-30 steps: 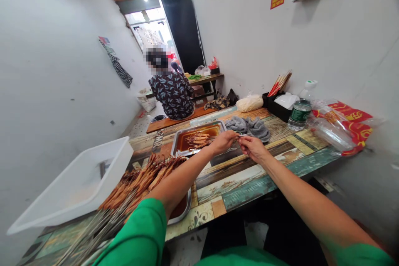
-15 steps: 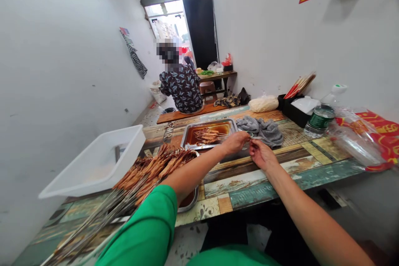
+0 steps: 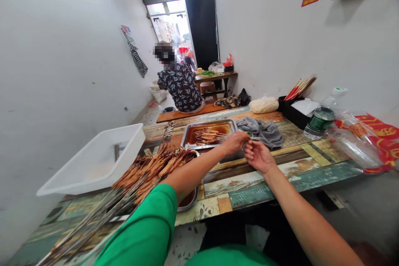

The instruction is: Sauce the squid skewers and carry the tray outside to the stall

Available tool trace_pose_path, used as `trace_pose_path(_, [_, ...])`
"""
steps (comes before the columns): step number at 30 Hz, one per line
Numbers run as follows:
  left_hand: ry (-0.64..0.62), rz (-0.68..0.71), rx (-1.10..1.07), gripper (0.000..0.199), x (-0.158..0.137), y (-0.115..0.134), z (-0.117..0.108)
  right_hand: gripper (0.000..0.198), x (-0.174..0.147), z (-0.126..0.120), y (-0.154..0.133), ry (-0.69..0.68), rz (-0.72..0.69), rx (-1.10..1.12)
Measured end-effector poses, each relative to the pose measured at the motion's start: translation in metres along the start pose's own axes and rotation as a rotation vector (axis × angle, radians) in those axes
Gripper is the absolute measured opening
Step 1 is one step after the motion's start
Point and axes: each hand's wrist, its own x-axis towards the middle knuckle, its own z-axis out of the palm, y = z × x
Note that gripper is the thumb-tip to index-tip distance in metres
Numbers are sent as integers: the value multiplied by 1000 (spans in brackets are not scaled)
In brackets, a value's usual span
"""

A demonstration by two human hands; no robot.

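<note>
My left hand [image 3: 234, 142] and my right hand [image 3: 258, 156] meet over the near edge of a steel tray [image 3: 188, 132] of brown sauce. Both pinch thin metal skewers [image 3: 253, 137] that reach across the tray's right side. Several skewered meat pieces [image 3: 206, 136] lie in the sauce. To my left a big heap of finished meat skewers [image 3: 146, 172] rests on another tray, their metal ends pointing toward me.
A white plastic tub [image 3: 93, 162] stands at the left. A grey towel [image 3: 262, 129], a water bottle [image 3: 318, 122], a black box of chopsticks [image 3: 293, 110] and plastic bags [image 3: 358, 143] lie to the right. A person in a patterned shirt [image 3: 180, 87] sits beyond the table, back turned.
The camera view swung to the right and settled. My hands stayed together at the sauce tray; my right hand shifted slightly closer to the left one on the skewers.
</note>
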Motion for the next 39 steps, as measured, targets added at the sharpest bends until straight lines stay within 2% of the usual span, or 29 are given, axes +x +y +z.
trace_pose_path(5, [17,20,9,22,-3,0,-2,29,-1,1,-2,-141,175,-136])
trace_pose_path(9, [-24,44,-2,19,-7,-1,-2,31,4,-2,-6,-135,203,-291])
trace_pose_path(15, [-11,68,-48,24,-9,-2,-1,38,5,-12,-13,96,52,-611])
trace_pose_path(20, [-20,10,-49,26,-4,-1,-3,44,-11,-31,-32,320,-99,-895])
trace_pose_path(22, [-34,-5,-51,26,-2,-2,-2,49,-21,-34,-44,425,-229,-1083])
trace_pose_path(24, [-47,-2,-64,27,-1,-3,0,52,-29,-30,-53,503,-371,-1372])
trace_pose_path(27, [-52,2,-89,27,-1,-4,4,51,-34,-15,-58,474,-461,-1792])
trace_pose_path(31, [-39,11,-111,27,-2,-3,4,40,-27,0,-54,353,-481,-2101])
trace_pose_path(39, [-25,16,-119,26,-6,-7,-6,45,-21,-6,-55,381,-514,-2114])
